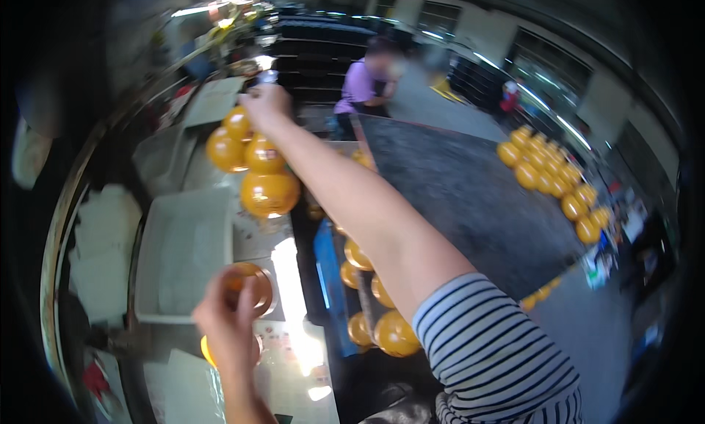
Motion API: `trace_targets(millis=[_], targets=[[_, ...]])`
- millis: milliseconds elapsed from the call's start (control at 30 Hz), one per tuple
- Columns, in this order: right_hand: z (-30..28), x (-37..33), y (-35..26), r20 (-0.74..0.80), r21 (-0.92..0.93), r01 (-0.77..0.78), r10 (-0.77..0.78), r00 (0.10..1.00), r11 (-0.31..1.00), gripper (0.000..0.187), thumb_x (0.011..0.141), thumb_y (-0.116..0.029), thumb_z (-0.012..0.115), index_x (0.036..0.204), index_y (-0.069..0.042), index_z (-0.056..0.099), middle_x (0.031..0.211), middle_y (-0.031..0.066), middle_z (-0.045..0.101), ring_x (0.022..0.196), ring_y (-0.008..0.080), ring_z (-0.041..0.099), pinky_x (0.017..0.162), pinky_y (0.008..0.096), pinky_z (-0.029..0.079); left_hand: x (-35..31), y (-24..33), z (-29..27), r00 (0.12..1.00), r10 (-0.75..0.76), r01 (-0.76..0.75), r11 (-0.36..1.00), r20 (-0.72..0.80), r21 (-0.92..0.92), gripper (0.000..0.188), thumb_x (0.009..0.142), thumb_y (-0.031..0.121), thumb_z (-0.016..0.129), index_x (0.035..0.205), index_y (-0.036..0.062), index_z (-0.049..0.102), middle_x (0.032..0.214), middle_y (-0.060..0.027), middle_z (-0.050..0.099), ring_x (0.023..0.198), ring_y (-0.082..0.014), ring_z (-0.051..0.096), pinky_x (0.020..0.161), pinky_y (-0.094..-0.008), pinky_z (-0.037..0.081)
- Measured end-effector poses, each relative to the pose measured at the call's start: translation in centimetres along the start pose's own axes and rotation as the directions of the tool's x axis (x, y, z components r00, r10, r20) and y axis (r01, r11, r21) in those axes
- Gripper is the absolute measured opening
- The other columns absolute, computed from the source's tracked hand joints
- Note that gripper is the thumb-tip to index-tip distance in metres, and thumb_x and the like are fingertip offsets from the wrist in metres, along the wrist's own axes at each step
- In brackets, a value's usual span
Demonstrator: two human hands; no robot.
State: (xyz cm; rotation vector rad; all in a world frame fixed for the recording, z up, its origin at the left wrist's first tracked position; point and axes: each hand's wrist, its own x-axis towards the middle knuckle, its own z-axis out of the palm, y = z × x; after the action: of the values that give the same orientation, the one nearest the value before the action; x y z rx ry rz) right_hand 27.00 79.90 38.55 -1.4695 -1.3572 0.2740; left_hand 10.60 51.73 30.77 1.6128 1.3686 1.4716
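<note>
Low at the left, my left hand (228, 317) is curled with its thumb and fingers on a glossy yellow ball-like piece (258, 288). Motion blurs the fingertips. Another yellow round piece (209, 350) shows partly behind that hand. My right arm stretches far forward, and my right hand (266, 104) has its fingers drawn together just above a group of shiny yellow balls (270, 193) on the bench. Whatever those fingers hold, if anything, is too blurred to make out.
A pale plastic tub (183, 255) sits on the left of the bench. More yellow balls (396, 332) fill a space under my right arm, beside a blue sheet (332, 288). Rows of them stand on a dark table (463, 196) at right. A person in purple (360, 86) is beyond.
</note>
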Motion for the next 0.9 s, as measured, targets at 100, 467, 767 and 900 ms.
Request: trace_targets(millis=[100,467,767,900], targets=[[-8.2,0.6,-5.1,-0.029,0.163,0.283,-0.282,0.959,0.945,0.027,0.078,-0.020,0.071,0.084,0.005,0.065,0.068,0.0149,0.065,0.048,0.0189,0.063,0.046,0.0312,0.050,0.2,6.6,-1.6,0.974,0.202,-0.193,0.977,-0.098,0.093,0.013,0.085,0.000,0.063,0.099,0.0002,0.063,0.064,0.0038,0.049,0.055,-0.0011,0.033,0.048,-0.0187,0.025],[-53.6,-13.2,-2.4,0.192,0.139,0.008,-0.035,0.981,0.990,0.025,0.092,-0.023,0.063,0.100,0.000,0.062,0.059,-0.0013,0.051,0.041,0.0028,0.039,0.038,0.0210,0.032,0.8,26.5,8.0,0.891,0.328,-0.180,0.890,0.315,-0.418,0.017,0.091,0.004,0.058,0.108,0.0004,0.057,0.071,0.0061,0.054,0.048,0.0033,0.040,0.042,-0.0138,0.025],[-81.2,-18.1,15.5,-0.285,-0.145,-0.189,0.142,0.948,0.971,0.030,0.086,-0.025,0.068,0.094,0.003,0.061,0.058,0.0033,0.055,0.041,0.0095,0.048,0.040,0.0259,0.040,-5.4,37.9,40.0,0.643,0.629,-0.442,0.770,0.437,-0.460,0.022,0.084,0.015,0.069,0.098,-0.0017,0.065,0.070,-0.0035,0.063,0.049,-0.0067,0.052,0.046,-0.0230,0.043],[-86.5,-16.3,23.6,-0.337,-0.210,-0.275,0.194,0.921,0.938,0.026,0.084,-0.023,0.070,0.084,0.002,0.062,0.058,0.0062,0.058,0.041,0.0112,0.052,0.042,0.0277,0.041,-8.2,40.2,51.7,0.564,0.518,-0.426,0.850,0.643,-0.310,0.024,0.082,0.017,0.072,0.094,-0.0033,0.065,0.076,-0.0090,0.066,0.070,-0.0106,0.061,0.065,-0.0274,0.050]])
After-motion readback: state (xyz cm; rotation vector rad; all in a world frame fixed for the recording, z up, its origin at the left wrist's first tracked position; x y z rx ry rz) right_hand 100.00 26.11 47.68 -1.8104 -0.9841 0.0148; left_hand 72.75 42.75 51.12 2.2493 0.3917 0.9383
